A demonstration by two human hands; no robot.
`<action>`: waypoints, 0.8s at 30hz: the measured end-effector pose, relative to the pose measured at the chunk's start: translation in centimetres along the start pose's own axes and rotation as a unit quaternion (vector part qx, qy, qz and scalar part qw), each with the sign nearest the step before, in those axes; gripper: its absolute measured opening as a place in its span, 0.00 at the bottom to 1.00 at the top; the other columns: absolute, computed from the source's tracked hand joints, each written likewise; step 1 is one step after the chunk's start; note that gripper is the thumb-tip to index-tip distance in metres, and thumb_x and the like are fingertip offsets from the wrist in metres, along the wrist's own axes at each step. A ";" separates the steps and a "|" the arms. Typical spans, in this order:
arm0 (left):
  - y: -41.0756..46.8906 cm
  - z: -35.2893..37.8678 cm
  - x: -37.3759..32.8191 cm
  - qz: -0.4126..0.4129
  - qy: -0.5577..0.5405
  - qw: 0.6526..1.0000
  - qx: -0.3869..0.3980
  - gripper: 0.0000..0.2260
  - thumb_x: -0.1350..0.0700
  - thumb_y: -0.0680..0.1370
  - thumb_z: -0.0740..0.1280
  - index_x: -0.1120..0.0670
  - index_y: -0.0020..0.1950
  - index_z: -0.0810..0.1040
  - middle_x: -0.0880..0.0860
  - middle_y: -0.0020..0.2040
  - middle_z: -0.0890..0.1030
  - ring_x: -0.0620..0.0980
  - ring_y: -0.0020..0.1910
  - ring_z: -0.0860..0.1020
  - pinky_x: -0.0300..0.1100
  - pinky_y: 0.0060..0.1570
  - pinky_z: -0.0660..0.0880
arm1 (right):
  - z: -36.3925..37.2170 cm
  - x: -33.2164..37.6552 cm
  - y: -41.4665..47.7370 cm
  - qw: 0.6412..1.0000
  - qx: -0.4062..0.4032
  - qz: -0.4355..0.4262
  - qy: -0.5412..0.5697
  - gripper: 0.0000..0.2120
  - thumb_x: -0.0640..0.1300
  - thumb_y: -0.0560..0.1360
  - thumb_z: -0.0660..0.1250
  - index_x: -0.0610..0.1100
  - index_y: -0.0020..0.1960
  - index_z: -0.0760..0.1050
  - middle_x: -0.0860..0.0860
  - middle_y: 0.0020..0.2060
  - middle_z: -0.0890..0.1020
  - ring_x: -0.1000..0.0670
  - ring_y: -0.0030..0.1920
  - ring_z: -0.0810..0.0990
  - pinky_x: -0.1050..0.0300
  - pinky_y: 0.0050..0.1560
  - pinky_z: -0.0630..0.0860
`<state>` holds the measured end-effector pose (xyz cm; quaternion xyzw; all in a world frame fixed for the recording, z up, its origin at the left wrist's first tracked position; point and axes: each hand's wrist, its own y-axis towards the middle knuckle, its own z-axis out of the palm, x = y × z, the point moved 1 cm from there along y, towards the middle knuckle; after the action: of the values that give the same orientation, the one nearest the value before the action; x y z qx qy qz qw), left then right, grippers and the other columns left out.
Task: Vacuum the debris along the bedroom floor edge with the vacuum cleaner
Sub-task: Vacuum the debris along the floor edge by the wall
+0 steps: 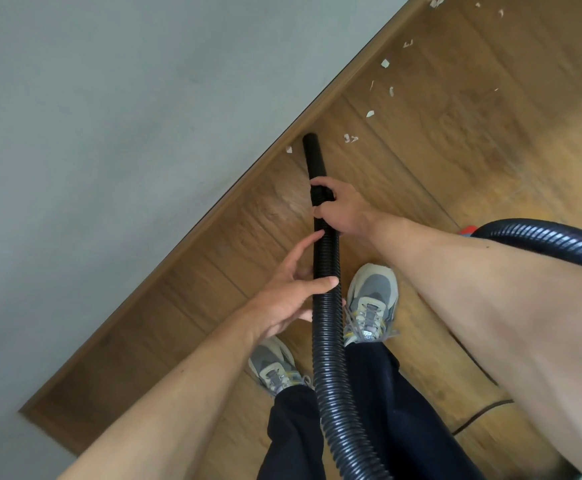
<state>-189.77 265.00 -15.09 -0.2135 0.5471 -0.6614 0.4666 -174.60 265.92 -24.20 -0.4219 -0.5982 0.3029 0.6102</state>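
Note:
A black ribbed vacuum hose [327, 341] runs up from between my legs to a smooth black nozzle [314, 157] whose tip sits near the wooden skirting. My right hand [343, 209] grips the hose just behind the nozzle. My left hand [293, 292] holds the hose lower down, thumb across its front and fingers behind. Several white paper scraps [350, 137] lie on the wooden floor along the wall, one small scrap [289, 150] just left of the nozzle tip, more farther up to the right [385, 63].
A grey wall [127, 133] fills the left, meeting the floor at a brown skirting board [213, 209] that runs diagonally. My two grey sneakers [369, 303] stand on the laminate. The hose loops back at the right [542, 237] by a red part of the vacuum [468, 231]. A thin black cable [483, 410] lies lower right.

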 end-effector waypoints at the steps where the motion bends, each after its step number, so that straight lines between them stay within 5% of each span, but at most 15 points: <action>1: 0.2 0.2 -0.3 -0.001 0.001 1.000 0.002 0.34 0.68 0.78 0.68 0.35 0.73 0.67 0.59 0.62 0.79 0.60 0.50 0.85 0.56 0.43 0.84 | -0.4 0.1 0.0 1.000 -0.005 0.000 0.000 0.29 0.35 0.76 0.63 0.58 0.72 0.69 0.48 0.61 0.73 0.46 0.53 0.77 0.47 0.48 0.83; 8: -0.1 0.7 -0.5 -0.008 0.003 1.000 0.005 0.34 0.67 0.77 0.69 0.35 0.72 0.67 0.59 0.62 0.79 0.61 0.53 0.83 0.61 0.48 0.82 | -0.9 0.3 -0.2 1.000 0.022 0.022 -0.004 0.29 0.34 0.76 0.62 0.59 0.71 0.69 0.47 0.61 0.73 0.45 0.53 0.78 0.53 0.41 0.81; 18: -1.8 -1.1 1.4 -0.002 -0.018 1.000 0.004 0.34 0.68 0.76 0.70 0.34 0.70 0.69 0.59 0.65 0.78 0.61 0.50 0.84 0.58 0.42 0.83 | 1.8 0.0 -1.4 0.999 0.045 -0.011 -0.019 0.28 0.35 0.77 0.61 0.56 0.73 0.68 0.50 0.61 0.73 0.49 0.55 0.75 0.62 0.39 0.73; 24: -1.5 -1.7 1.6 0.000 0.010 1.000 -0.016 0.33 0.67 0.76 0.71 0.32 0.68 0.70 0.54 0.64 0.80 0.63 0.56 0.82 0.65 0.50 0.80 | 2.2 -0.4 -0.9 0.998 0.048 -0.023 -0.013 0.27 0.36 0.77 0.64 0.57 0.72 0.69 0.49 0.62 0.74 0.49 0.57 0.75 0.63 0.42 0.72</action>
<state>-192.48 264.48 -14.63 -0.2145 0.5619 -0.6549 0.4576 -176.98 265.47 -23.74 -0.3740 -0.6003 0.3222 0.6292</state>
